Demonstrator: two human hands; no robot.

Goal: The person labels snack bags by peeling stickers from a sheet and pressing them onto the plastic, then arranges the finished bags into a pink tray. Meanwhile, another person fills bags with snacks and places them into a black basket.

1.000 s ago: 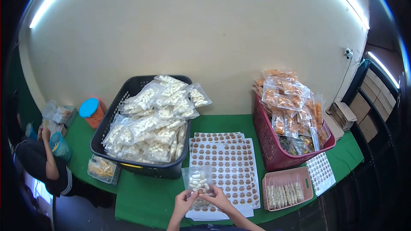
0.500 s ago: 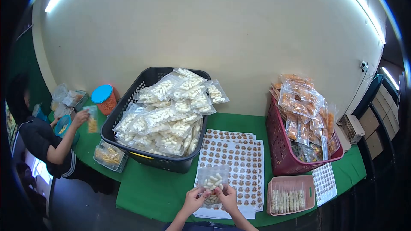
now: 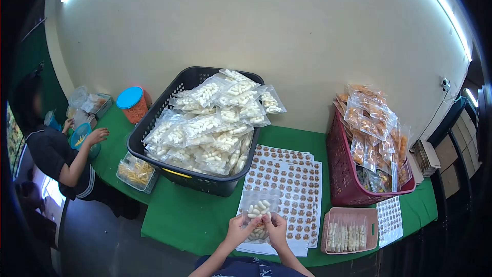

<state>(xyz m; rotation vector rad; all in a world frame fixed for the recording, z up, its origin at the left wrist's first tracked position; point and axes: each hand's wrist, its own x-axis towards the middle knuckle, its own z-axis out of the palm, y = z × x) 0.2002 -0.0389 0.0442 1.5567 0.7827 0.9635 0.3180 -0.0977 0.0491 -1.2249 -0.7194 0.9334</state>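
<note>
A clear plastic bag of white capsule-shaped pieces (image 3: pixel 260 207) is held upright near the table's front edge. My left hand (image 3: pixel 239 231) grips its left side, fingers closed. On the other side, my right hand (image 3: pixel 275 231) is closed on the bag too, both thumbs meeting at its front. A small orange-brown patch shows by the thumbs, partly covered by them. Under the bag lie sheets of round brown stickers (image 3: pixel 294 195). Beyond, to the left, a black basket (image 3: pixel 205 183) is heaped with similar bags (image 3: pixel 205 123).
A maroon basket (image 3: pixel 348 184) holds bags of orange snacks (image 3: pixel 370 115). In front sits a pink tray (image 3: pixel 351 215) of packed bags, beside another sticker sheet (image 3: pixel 390 220). At left, a co-worker (image 3: pixel 56 156) reaches near a blue bowl (image 3: pixel 82 136) and a blue-lidded tub (image 3: pixel 132 105).
The co-worker's raised hand no longer holds the bag of yellow pieces. My hands stay on the capsule bag, thumbs now closer together. The view has shifted slightly.
</note>
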